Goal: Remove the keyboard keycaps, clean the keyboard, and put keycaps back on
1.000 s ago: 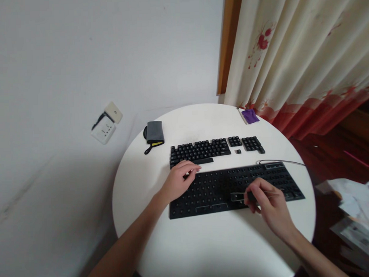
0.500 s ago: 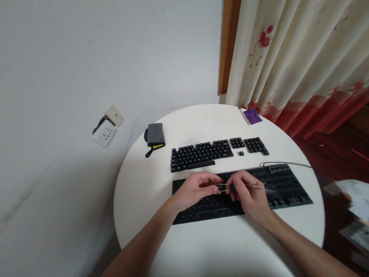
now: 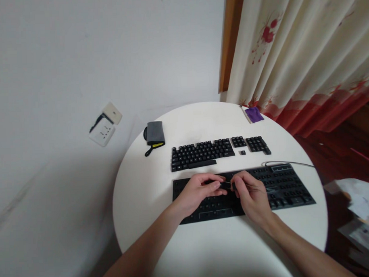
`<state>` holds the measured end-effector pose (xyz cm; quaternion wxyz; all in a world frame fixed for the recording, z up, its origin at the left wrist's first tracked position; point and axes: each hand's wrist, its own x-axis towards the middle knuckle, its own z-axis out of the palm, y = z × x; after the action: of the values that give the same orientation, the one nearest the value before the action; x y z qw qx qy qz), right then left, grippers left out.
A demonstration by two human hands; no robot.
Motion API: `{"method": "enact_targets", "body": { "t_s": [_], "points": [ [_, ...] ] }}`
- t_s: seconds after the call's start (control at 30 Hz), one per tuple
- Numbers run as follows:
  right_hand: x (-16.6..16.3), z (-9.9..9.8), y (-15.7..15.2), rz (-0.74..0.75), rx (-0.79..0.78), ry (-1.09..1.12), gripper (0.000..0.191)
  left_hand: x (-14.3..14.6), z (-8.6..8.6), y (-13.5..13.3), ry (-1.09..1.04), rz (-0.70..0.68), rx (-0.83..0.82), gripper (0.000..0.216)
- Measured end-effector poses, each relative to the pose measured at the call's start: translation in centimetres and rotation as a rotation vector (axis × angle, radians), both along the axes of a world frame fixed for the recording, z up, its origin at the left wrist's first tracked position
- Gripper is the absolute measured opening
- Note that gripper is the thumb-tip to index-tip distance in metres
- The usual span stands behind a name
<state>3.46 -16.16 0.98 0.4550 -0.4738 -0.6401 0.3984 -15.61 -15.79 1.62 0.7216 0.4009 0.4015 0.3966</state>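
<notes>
A black keyboard base (image 3: 283, 187) stripped of its keycaps lies on the round white table (image 3: 212, 242). Behind it the removed black keycaps (image 3: 203, 153) sit laid out in rows. My left hand (image 3: 198, 191) and my right hand (image 3: 250, 194) meet above the middle of the base. The right hand's fingers pinch a thin wire keycap puller (image 3: 249, 186). The left hand's fingertips pinch a small black keycap (image 3: 225, 185) at the puller's tip.
A grey pouch (image 3: 155, 133) with a black strap lies at the table's back left. A purple cloth (image 3: 254, 114) sits at the back right by the curtain (image 3: 305, 57). The keyboard's cable (image 3: 294, 163) runs off to the right. One lone keycap (image 3: 242, 152) lies apart.
My left hand left the row of loose keycaps and came to the middle of the base. My right hand brought the puller leftward to meet it, and both now pinch at a small keycap.
</notes>
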Motion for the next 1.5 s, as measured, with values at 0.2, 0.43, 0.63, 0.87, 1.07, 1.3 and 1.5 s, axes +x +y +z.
{"method": "enact_targets", "body": {
  "t_s": [0.2,0.43,0.63,0.87,1.07,1.3,1.5],
  "points": [
    [0.8,1.3,0.7,-0.061,0.268,-0.021,0.031,-0.2,-0.1,0.1,0.031,0.049,0.020,0.030],
    [0.7,1.6,1.0,0.364,0.260,-0.251,0.025,0.4,-0.8,0.0,0.080,0.154,0.109,0.025],
    [0.3,2.3,1.8,0.337,0.333,-0.404,0.019,0.1,-0.5,0.3,0.150,0.123,0.172,0.025],
    [0.7,1.9,6.7,0.230,0.253,-0.733,0.012,-0.3,-0.1,0.7,0.876,0.085,0.766,0.023],
    [-0.1,0.6,9.3,0.257,0.235,-0.929,0.010,0.1,-0.9,0.5,1.152,0.022,0.925,0.028],
    [-0.3,-0.1,9.6,0.272,0.240,-0.992,0.015,-0.3,-1.2,0.6,1.177,0.037,0.927,0.028],
    [-0.1,0.2,8.9,0.157,0.212,-1.045,0.013,-0.4,-1.4,0.7,1.229,0.060,0.919,0.028]
  ]
}}
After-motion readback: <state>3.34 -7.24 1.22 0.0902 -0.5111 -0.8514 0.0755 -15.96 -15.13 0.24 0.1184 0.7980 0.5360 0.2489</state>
